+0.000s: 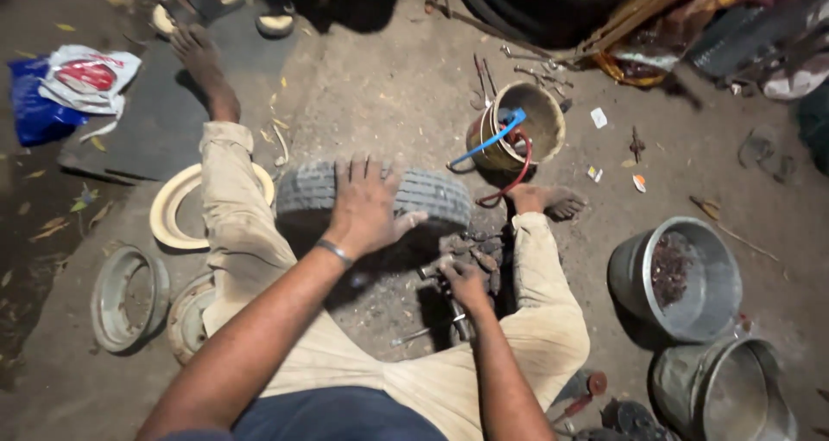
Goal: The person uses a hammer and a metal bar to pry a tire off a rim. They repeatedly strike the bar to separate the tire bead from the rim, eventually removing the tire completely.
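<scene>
I sit on the ground with a small grey tyre [432, 195] standing upright between my legs. My left hand [370, 206] lies flat on top of its tread, fingers spread, a metal bangle on the wrist. My right hand [464, 281] is closed around a metal tool [456, 320] low beside the tyre, next to a pile of rusty nuts and small parts [477, 249]. What the tool touches is hidden in shadow.
A rusty tin with blue and red tubing [518, 130] stands beyond the tyre. Two grey metal buckets [678, 277] [721, 393] sit at the right. A cream ring [173, 208] and metal wheel rims [129, 298] lie left. Plastic bags [65, 87] lie far left; large tyres [553, 5] at the back.
</scene>
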